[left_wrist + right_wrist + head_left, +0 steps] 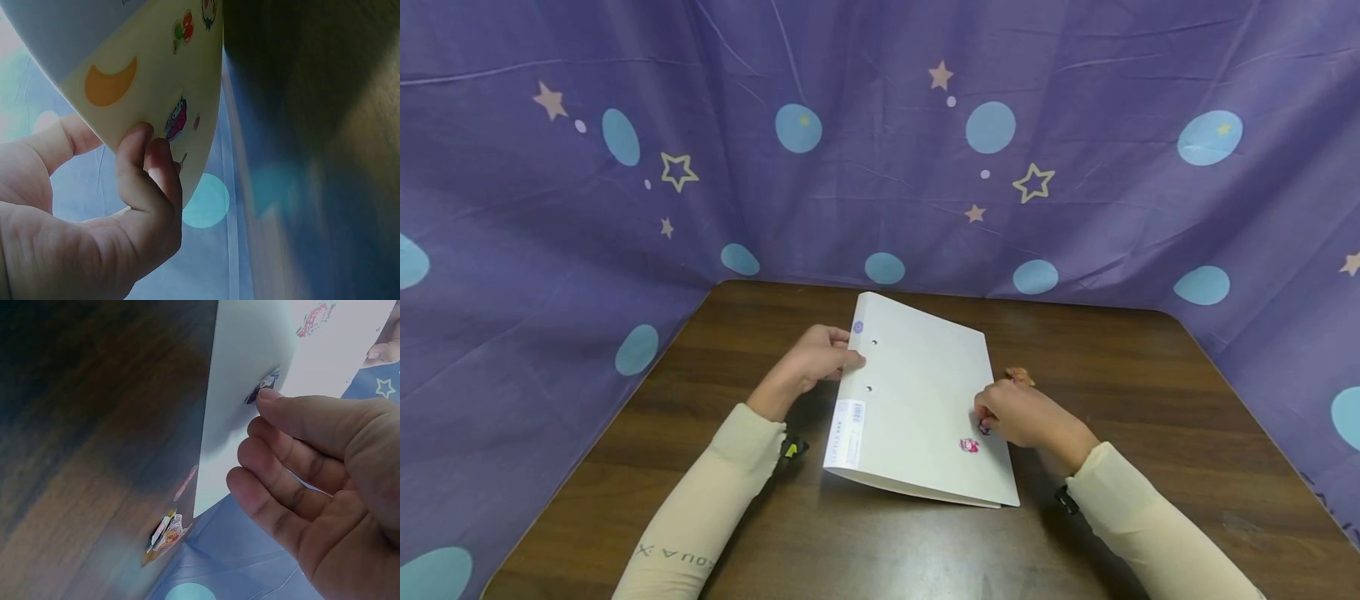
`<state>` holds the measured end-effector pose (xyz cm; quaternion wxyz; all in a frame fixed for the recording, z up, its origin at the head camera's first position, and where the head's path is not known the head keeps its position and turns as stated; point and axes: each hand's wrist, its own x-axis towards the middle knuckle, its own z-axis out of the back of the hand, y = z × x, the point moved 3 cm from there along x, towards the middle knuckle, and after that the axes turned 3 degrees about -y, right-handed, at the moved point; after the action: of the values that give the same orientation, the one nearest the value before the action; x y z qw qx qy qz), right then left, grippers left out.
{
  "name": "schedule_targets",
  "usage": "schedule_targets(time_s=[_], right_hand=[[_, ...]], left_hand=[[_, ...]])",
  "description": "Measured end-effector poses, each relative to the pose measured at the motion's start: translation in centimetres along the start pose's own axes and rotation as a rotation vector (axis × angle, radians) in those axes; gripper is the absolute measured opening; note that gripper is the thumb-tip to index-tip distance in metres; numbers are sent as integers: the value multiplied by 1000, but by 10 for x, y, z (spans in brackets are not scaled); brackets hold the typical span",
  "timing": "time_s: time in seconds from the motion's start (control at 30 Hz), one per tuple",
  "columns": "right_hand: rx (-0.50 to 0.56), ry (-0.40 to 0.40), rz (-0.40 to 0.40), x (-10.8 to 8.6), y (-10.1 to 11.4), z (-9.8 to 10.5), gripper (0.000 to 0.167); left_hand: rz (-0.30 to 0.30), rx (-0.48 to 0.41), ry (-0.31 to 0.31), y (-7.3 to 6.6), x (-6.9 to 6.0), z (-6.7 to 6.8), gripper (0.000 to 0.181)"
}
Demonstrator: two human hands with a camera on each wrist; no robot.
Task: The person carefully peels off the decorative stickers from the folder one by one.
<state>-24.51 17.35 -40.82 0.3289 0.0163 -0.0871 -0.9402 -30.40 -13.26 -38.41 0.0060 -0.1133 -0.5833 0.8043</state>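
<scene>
A purple curtain (880, 200) printed with stars and blue ovals hung behind and beside a dark wooden table (1150, 400). On the table, around its middle, was a white folder (925, 392), its long axis running away from the person, the far end leaning a little right. Its spine (858, 321) faced left, and a pale label (846, 433) sat at the spine's near end. The left hand (820, 358) gripped the spine, thumb on top and fingers curled underneath, near an orange crescent sticker (111, 87) and a red-and-green sticker (184, 30) on the underside.

The right hand (1026, 417) pinched a small dark sticker (264, 385) above the front cover's right side; in the right wrist view its long axis slanted up and rightward from the thumb. Whether it touched the cover could not be told. A pink sticker (969, 446) was on the cover nearby.

The folder's covers stood slightly apart at the near end; what lay between was hidden. Past the right hand, a small sticker pile (167, 537) rested on the table.
</scene>
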Motion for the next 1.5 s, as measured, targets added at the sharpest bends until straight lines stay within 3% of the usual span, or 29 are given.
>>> schedule_targets(time_s=[0.27, 0.53, 0.77, 1.17, 1.43, 1.5], right_hand=[[-13, -31, 14, -3, 1, 2, 24], [39, -50, 1, -7, -3, 1, 31], [7, -90, 29, -10, -8, 3, 36], [25, -31, -109, -13, -29, 11, 27], [-35, -8, -203, -16, -56, 14, 11], [-47, -16, -204, -16, -60, 13, 15]], left_hand=[[-4, -2, -1, 0, -1, 0, 50], [0, 11, -4, 0, 1, 1, 51], [6, 11, -4, 0, 0, 1, 51], [10, 33, -19, -1, -1, 1, 51], [16, 48, -24, -2, -1, 0, 51], [13, 49, -25, -2, -1, 0, 51]])
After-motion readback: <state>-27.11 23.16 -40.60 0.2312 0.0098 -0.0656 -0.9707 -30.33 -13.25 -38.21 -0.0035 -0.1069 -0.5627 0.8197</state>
